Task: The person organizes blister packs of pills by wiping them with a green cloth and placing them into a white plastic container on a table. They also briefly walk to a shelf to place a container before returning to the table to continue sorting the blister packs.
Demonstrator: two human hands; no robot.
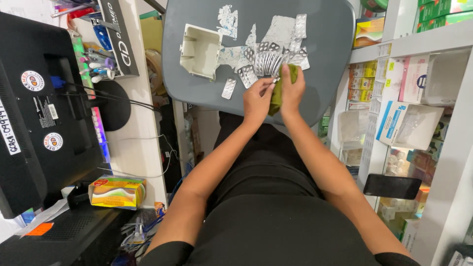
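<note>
- Hands meet at the near edge of the grey stool seat (325, 44), where I have silver blister strips (268, 61) fanned out in a row.
- My left hand (257, 101) has thumb and forefinger pinched shut on the near end of one strip in the fan; the other fingers are curled under.
- My right hand (291, 91) is closed around a folded olive-green cloth (277, 96), whose upper end is pressed against the strips just beside the left fingertips.
- To do this well, I judge the pinched strip should stay flat and steady while the cloth runs along its foil face, with light pressure so no blister gets crushed.
- One loose blister strip (228, 88) lies apart, to the left of my left hand.
- An empty white plastic bin (199, 51) lies tipped on its side further left on the seat, with torn foil scraps (227, 22) beyond.
</note>
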